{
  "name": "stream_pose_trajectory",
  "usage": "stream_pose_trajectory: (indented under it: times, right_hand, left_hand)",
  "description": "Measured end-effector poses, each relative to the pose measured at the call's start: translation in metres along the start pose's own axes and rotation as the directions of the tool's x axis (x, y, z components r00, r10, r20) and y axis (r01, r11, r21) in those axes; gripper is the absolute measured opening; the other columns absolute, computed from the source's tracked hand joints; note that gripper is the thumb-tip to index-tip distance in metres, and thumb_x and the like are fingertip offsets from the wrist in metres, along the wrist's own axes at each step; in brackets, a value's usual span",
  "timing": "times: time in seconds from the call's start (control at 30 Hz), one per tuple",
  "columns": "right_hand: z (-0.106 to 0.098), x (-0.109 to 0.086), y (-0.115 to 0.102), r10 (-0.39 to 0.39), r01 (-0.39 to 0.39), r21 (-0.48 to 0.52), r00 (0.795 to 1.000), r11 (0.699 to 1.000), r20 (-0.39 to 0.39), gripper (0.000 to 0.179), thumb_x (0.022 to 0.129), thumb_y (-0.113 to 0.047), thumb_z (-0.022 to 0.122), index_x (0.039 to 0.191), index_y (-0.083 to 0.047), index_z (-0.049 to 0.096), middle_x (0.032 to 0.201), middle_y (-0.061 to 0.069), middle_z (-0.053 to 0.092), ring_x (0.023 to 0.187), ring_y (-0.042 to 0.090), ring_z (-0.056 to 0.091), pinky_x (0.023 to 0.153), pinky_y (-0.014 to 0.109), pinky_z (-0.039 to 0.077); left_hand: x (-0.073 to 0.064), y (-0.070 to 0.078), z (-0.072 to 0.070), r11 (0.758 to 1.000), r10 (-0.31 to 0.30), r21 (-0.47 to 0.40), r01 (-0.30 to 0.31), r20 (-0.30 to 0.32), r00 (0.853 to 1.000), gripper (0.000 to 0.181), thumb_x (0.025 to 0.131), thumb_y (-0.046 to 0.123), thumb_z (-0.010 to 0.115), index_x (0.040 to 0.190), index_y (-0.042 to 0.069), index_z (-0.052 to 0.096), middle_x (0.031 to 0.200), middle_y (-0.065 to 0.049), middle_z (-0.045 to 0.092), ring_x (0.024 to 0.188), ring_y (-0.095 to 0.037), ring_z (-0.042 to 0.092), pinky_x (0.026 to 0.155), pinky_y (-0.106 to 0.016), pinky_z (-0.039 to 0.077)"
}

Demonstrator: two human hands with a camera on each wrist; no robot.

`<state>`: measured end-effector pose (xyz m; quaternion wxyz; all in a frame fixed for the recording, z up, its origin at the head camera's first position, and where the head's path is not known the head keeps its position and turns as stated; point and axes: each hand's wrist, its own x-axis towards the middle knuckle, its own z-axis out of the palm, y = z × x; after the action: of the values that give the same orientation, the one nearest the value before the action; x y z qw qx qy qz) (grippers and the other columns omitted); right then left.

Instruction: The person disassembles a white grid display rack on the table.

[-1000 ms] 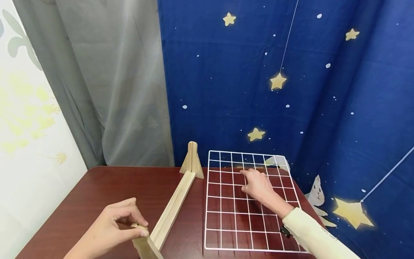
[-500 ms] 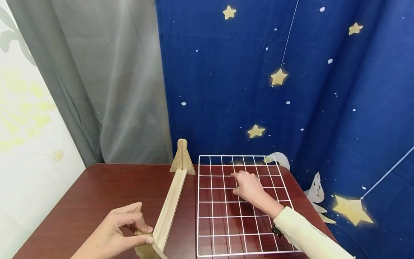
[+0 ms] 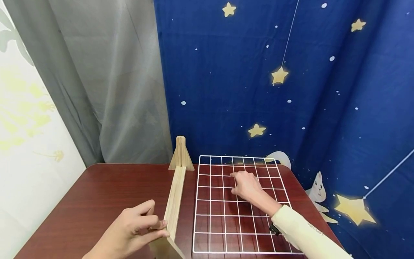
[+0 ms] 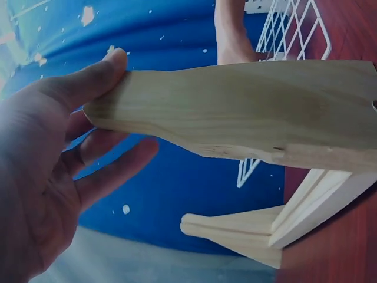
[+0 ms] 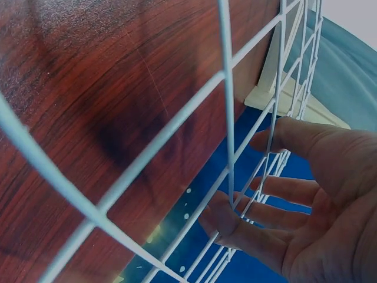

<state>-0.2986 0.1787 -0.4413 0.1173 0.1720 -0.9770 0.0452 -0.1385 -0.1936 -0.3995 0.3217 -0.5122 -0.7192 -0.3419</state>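
Observation:
My left hand [image 3: 132, 230] pinches the rounded top of the near wooden end piece [image 4: 224, 106] between thumb and fingers. This end piece is part of a pale wooden stand, its near foot beyond the bottom of the head view. A grooved wooden rail [image 3: 174, 201] runs from it to a matching flared end piece [image 3: 181, 154], upright at the table's back. To the right, my right hand [image 3: 247, 185] holds a white wire grid panel [image 5: 228, 118], with thumb and fingers curled about its wires in the right wrist view. The grid stands apart from the stand, over the table.
The dark red wooden table [image 3: 113, 190] ends at a back edge just behind the far end piece. Beyond it hang a grey curtain [image 3: 129, 90] and a blue curtain [image 3: 220, 90] with stars. A pale patterned surface [image 3: 35, 126] borders the left side.
My left hand has moved right with the near end piece, while the far end piece has shifted left, so the rail slants less. The grid, with my right hand on it, has shifted slightly left.

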Motion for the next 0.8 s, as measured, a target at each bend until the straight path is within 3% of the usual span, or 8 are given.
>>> stream_pose_trajectory:
  times: [0.07,0.17,0.3,0.4,0.53,0.8]
  right_hand:
    - [0.0,0.001,0.0,0.001,-0.001,0.0,1.0,1.0,0.006,0.054,0.069,-0.023,0.09,0.121,-0.012,0.078,0.106,0.013,0.08,0.087,0.034,0.076,0.066,0.046,0.06]
    - [0.001,0.002,0.0,0.004,-0.004,0.005,1.0,1.0,0.013,0.053,0.069,-0.022,0.09,0.12,-0.012,0.078,0.107,0.012,0.08,0.087,0.033,0.076,0.067,0.046,0.06]
    - [0.004,0.005,0.0,0.016,-0.016,0.021,1.0,1.0,0.024,0.054,0.068,-0.02,0.09,0.121,-0.013,0.078,0.107,0.011,0.081,0.082,0.034,0.076,0.063,0.045,0.059]
    - [0.006,0.008,-0.001,0.03,-0.031,0.027,0.999,0.999,0.039,0.054,0.067,-0.02,0.09,0.12,-0.015,0.079,0.106,0.009,0.081,0.078,0.034,0.075,0.059,0.045,0.058]
    - [0.008,0.012,-0.002,0.051,-0.053,0.028,0.997,0.998,0.064,0.054,0.067,-0.02,0.09,0.12,-0.016,0.079,0.106,0.009,0.082,0.077,0.034,0.075,0.056,0.043,0.056]
    - [0.017,0.021,-0.01,0.072,-0.075,0.024,0.991,0.997,0.108,0.055,0.067,-0.018,0.09,0.12,-0.017,0.08,0.109,0.01,0.081,0.081,0.035,0.076,0.059,0.044,0.058]
  left_hand:
    - [0.008,0.001,0.002,0.99,0.088,0.113,-0.087,-0.011,0.996,0.024,0.098,0.028,0.077,0.078,0.025,0.066,0.079,0.009,0.038,0.061,0.011,0.036,0.06,0.003,0.03]
    - [0.019,0.003,0.004,0.95,0.192,0.256,-0.177,-0.034,0.981,0.028,0.105,0.033,0.068,0.079,0.023,0.069,0.076,0.008,0.039,0.058,0.01,0.032,0.058,0.002,0.026]
    - [0.026,0.003,0.009,0.877,0.326,0.4,-0.265,-0.092,0.941,0.029,0.106,0.029,0.066,0.082,0.015,0.076,0.071,0.006,0.043,0.057,0.006,0.029,0.054,-0.003,0.023]
    - [0.024,0.001,0.014,0.843,0.393,0.449,-0.296,-0.139,0.909,0.027,0.105,0.026,0.069,0.085,0.011,0.08,0.068,0.004,0.048,0.056,0.003,0.033,0.052,-0.006,0.027]
    - [0.024,0.0,0.018,0.834,0.413,0.467,-0.293,-0.178,0.893,0.026,0.103,0.026,0.071,0.087,0.008,0.082,0.068,0.002,0.052,0.055,0.001,0.04,0.05,-0.006,0.031]
    - [0.02,0.003,0.019,0.856,0.373,0.454,-0.248,-0.21,0.904,0.027,0.103,0.028,0.072,0.087,0.009,0.083,0.067,0.001,0.053,0.053,0.002,0.045,0.048,-0.007,0.035]
